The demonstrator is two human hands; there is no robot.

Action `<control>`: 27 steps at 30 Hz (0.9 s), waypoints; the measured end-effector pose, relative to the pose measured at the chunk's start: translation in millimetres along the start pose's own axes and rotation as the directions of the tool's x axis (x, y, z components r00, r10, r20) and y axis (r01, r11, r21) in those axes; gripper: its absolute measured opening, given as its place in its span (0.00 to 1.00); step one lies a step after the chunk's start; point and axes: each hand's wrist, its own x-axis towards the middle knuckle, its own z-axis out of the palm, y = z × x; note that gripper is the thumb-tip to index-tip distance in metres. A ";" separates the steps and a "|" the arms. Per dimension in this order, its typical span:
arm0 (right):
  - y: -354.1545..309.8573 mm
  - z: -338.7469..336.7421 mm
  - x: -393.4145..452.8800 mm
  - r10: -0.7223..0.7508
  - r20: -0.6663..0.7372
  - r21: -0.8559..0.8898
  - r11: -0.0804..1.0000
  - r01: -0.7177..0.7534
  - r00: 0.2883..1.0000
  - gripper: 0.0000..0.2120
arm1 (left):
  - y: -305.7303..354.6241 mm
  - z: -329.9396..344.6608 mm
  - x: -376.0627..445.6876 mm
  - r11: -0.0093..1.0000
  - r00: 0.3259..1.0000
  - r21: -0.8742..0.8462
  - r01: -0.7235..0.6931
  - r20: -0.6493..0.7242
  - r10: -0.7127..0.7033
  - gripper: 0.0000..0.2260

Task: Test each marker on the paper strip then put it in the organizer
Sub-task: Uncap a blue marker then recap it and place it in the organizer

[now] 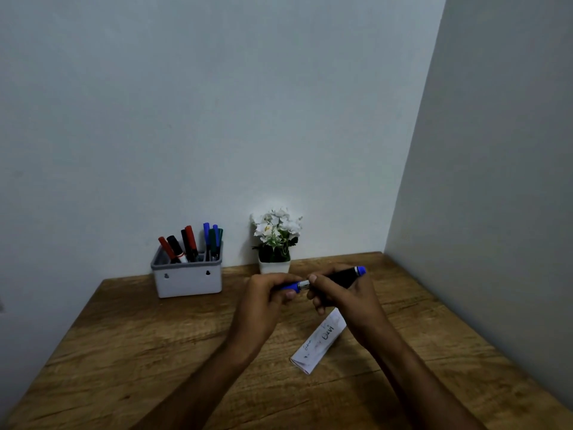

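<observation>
Above the wooden table I hold a blue marker [347,274] level between both hands. My right hand [344,297] grips its black barrel, whose blue end pokes out to the right. My left hand [263,297] grips the blue cap [291,287] at the other end, where a silver ring shows between cap and barrel. The folded white paper strip [319,341] with scribbles lies on the table below my right hand. The grey organizer [187,279] stands at the back left against the wall and holds several red, black, blue and green markers.
A small white pot of white artificial flowers [275,240] stands against the back wall, just behind my hands. A second wall closes off the table [139,352] on the right.
</observation>
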 end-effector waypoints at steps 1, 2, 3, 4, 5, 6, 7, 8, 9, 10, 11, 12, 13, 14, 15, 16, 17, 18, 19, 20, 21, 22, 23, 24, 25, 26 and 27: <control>0.8 0.9 0.7 -0.001 -0.006 0.011 1.000 0.001 1.000 0.06 | 0.7 1.2 -0.7 1.000 1.000 -0.002 -0.003 -0.014 0.003 0.14; 1.8 1.5 1.4 0.000 -0.014 0.021 1.000 0.000 1.000 0.07 | 2.3 1.9 -1.3 1.000 1.000 0.002 -0.011 -0.027 0.011 0.13; 3.2 1.5 2.1 0.004 -0.024 0.028 1.000 -0.004 1.000 0.07 | 4.7 2.5 -1.3 1.000 0.999 0.010 -0.020 -0.042 0.020 0.13; 4.5 1.8 2.6 0.011 -0.035 0.038 0.999 -0.010 0.999 0.07 | 7.4 3.1 -0.8 0.999 0.998 0.020 -0.028 -0.056 0.029 0.13; 6.2 2.4 2.9 0.017 -0.046 0.049 0.999 -0.015 0.999 0.07 | 9.6 3.6 -0.2 0.999 0.997 0.031 -0.035 -0.067 0.037 0.14; 7.5 3.4 2.8 0.022 -0.056 0.061 0.998 -0.019 0.998 0.07 | 11.1 4.2 0.3 0.998 0.996 0.044 -0.041 -0.075 0.044 0.14; 9.0 5.1 2.4 0.027 -0.064 0.075 0.997 -0.022 0.998 0.07 | 11.3 5.2 0.8 0.997 0.995 0.056 -0.045 -0.081 0.050 0.14; 10.1 7.2 2.3 0.032 -0.071 0.090 0.996 -0.026 0.997 0.07 | 11.2 5.7 1.1 0.997 0.995 0.066 -0.049 -0.086 0.054 0.14; 10.8 9.4 1.6 0.041 -0.075 0.104 0.994 -0.033 0.996 0.07 | 11.0 6.1 1.1 0.996 0.994 0.078 -0.048 -0.091 0.055 0.14; 11.9 12.0 1.5 0.052 -0.082 0.117 0.992 -0.042 0.995 0.07 | 10.8 5.9 0.8 0.994 0.994 0.101 -0.049 -0.096 0.059 0.14; 12.9 14.0 1.4 0.065 -0.086 0.131 0.990 -0.054 0.994 0.07 | 9.8 5.9 0.6 0.990 0.993 0.130 -0.054 -0.100 0.067 0.14; 14.2 15.4 1.6 0.083 -0.089 0.147 0.987 -0.069 0.993 0.07 | 8.9 5.7 0.0 0.986 0.991 0.156 -0.063 -0.104 0.080 0.14; 15.1 16.1 1.7 0.100 -0.089 0.157 0.984 -0.085 0.991 0.08 | 7.9 5.5 -0.7 0.982 0.991 0.174 -0.068 -0.103 0.087 0.14; 16.1 16.6 2.4 0.114 -0.087 0.159 0.982 -0.099 0.990 0.08 | 7.5 4.7 -1.4 0.980 0.993 0.187 -0.065 -0.090 0.083 0.14; 17.0 17.2 3.2 0.126 -0.079 0.148 0.982 -0.114 0.989 0.09 | 7.5 3.6 -1.7 0.977 0.996 0.206 -0.054 -0.063 0.069 0.13; 18.2 18.1 3.2 0.139 -0.069 0.129 0.983 -0.129 0.988 0.10 | 7.6 2.7 -2.3 0.969 0.998 0.241 -0.049 -0.024 0.056 0.12; 20.0 19.2 2.9 0.144 -0.058 0.098 0.986 -0.138 0.988 0.11 | 7.6 2.1 -2.9 0.957 0.998 0.286 -0.054 0.023 0.050 0.12; 22.5 20.2 3.3 0.140 -0.046 0.057 0.989 -0.137 0.989 0.12 | 7.1 1.7 -4.0 0.942 0.997 0.329 -0.066 0.058 0.049 0.11; 24.4 20.4 3.9 0.130 -0.032 0.010 0.991 -0.130 0.991 0.13 | 5.2 2.0 -4.7 0.927 0.996 0.369 -0.073 0.080 0.047 0.11; 25.7 20.1 5.8 0.122 -0.016 -0.042 0.992 -0.123 0.992 0.13 | 3.2 2.4 -5.4 0.910 0.995 0.409 -0.074 0.086 0.042 0.11; 25.6 18.7 7.5 0.113 0.007 -0.093 0.989 -0.111 0.994 0.11 | -0.6 3.1 -5.6 0.893 0.996 0.446 -0.063 0.084 0.028 0.11; 25.6 15.8 9.2 0.087 0.037 -0.157 0.984 -0.080 0.996 0.09 | -5.1 3.4 -6.1 0.879 0.997 0.475 -0.041 0.076 0.006 0.10; 27.5 10.5 11.5 0.045 0.073 -0.241 0.970 -0.026 0.996 0.06 | -10.4 3.8 -6.4 0.872 0.997 0.490 -0.010 0.068 -0.027 0.09; 29.4 4.6 13.2 0.005 0.114 -0.332 0.943 0.034 0.993 0.07 | -14.1 3.8 -7.3 0.875 0.996 0.483 0.027 0.066 -0.067 0.07; 33.6 -3.8 15.9 -0.005 0.136 -0.441 0.895 0.065 0.991 0.10 | -17.1 4.6 -8.0 0.883 0.992 0.465 0.059 0.075 -0.106 0.05; 37.8 -12.2 17.9 0.007 0.142 -0.539 0.839 0.072 0.990 0.13 | -19.3 6.0 -9.6 0.888 0.984 0.451 0.084 0.101 -0.144 0.03; 42.2 -20.9 19.6 0.035 0.141 -0.647 0.759 0.065 0.989 0.15 | -20.2 8.2 -11.6 0.886 0.974 0.453 0.100 0.138 -0.181 0.05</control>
